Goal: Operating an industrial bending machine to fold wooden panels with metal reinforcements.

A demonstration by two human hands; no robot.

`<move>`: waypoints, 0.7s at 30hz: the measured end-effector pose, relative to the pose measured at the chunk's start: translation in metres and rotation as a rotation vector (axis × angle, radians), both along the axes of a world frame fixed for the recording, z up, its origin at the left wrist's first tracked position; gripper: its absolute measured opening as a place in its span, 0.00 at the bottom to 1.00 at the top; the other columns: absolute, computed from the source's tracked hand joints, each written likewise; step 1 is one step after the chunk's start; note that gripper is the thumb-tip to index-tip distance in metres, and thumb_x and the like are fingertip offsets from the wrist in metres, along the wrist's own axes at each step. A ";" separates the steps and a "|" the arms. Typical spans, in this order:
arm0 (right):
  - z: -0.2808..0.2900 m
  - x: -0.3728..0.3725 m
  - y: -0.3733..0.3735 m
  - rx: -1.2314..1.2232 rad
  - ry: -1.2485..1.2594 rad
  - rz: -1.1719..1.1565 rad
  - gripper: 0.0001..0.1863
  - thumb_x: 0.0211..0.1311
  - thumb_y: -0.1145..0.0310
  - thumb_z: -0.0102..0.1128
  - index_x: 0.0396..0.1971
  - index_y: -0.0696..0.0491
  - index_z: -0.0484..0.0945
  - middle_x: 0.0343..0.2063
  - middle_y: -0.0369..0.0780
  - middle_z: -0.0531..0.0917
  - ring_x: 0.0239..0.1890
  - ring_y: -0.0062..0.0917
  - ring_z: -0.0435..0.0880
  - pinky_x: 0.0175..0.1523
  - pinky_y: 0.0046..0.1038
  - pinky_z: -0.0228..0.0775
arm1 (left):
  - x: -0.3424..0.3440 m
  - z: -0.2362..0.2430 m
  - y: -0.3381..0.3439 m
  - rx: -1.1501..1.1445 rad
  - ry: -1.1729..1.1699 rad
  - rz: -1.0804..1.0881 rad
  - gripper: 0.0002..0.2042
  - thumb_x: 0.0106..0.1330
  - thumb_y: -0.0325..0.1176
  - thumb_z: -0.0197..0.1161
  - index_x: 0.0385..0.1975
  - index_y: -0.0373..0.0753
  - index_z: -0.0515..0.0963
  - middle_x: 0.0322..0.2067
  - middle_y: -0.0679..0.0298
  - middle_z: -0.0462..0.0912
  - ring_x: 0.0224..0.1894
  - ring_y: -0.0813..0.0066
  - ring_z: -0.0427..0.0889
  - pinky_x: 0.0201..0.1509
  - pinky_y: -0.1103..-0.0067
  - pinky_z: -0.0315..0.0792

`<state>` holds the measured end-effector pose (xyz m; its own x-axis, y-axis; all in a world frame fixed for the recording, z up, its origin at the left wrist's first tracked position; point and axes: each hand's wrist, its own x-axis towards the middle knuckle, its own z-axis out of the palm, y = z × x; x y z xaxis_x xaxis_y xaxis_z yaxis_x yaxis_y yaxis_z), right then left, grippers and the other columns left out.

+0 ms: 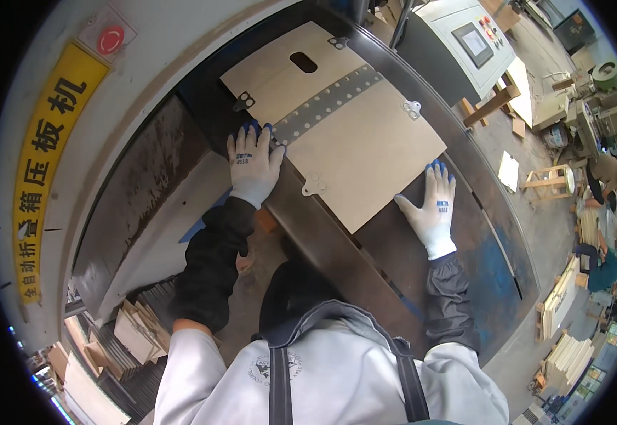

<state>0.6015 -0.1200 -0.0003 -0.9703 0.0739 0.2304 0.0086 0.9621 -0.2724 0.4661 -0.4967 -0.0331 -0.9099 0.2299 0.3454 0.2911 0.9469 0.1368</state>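
Note:
A thin light-brown plywood panel [365,152] lies flat on the dark steel bed [421,255] of a large machine. A perforated metal strip [326,103] crosses the panel, small metal hinge plates sit at its edges, and an oval hand slot is cut near its far end. My left hand [252,164], in a white glove with blue fingertips, rests flat at the panel's left edge beside the strip's end. My right hand [433,209], gloved the same way, lies flat with fingers spread on the bed, touching the panel's near right edge. Neither hand grips anything.
The machine's grey housing with a yellow label and red button [110,39] curves along the left. A control cabinet with a screen [472,42] stands beyond the bed. Stacked wooden boards [567,354] and wooden frames [549,183] sit on the floor at right. Plywood pieces [135,329] lean at lower left.

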 end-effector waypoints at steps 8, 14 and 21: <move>-0.007 -0.081 0.021 -0.023 0.043 0.049 0.59 0.54 0.36 0.76 0.74 0.64 0.62 0.73 0.58 0.66 0.80 0.52 0.57 0.83 0.52 0.40 | -0.048 -0.005 0.013 -0.003 -0.045 0.078 0.32 0.78 0.54 0.53 0.70 0.33 0.68 0.70 0.37 0.69 0.76 0.37 0.61 0.81 0.48 0.48; 0.006 -0.121 0.013 -0.088 0.076 0.113 0.57 0.51 0.45 0.81 0.75 0.59 0.63 0.73 0.57 0.69 0.79 0.50 0.60 0.83 0.50 0.42 | -0.092 -0.007 0.012 0.014 -0.024 0.133 0.32 0.78 0.54 0.53 0.70 0.34 0.67 0.70 0.37 0.70 0.75 0.37 0.62 0.80 0.48 0.50; -0.001 -0.148 0.019 -0.082 0.071 0.145 0.55 0.54 0.43 0.78 0.75 0.58 0.64 0.72 0.57 0.70 0.79 0.51 0.60 0.83 0.49 0.42 | -0.136 -0.013 0.009 0.033 -0.030 0.178 0.32 0.76 0.54 0.56 0.69 0.36 0.68 0.69 0.37 0.70 0.74 0.36 0.64 0.79 0.48 0.52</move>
<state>0.4531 -0.1009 -0.0012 -0.9536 -0.0438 0.2980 -0.1505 0.9263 -0.3454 0.3299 -0.4872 -0.0465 -0.9452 0.0531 0.3222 0.1146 0.9779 0.1750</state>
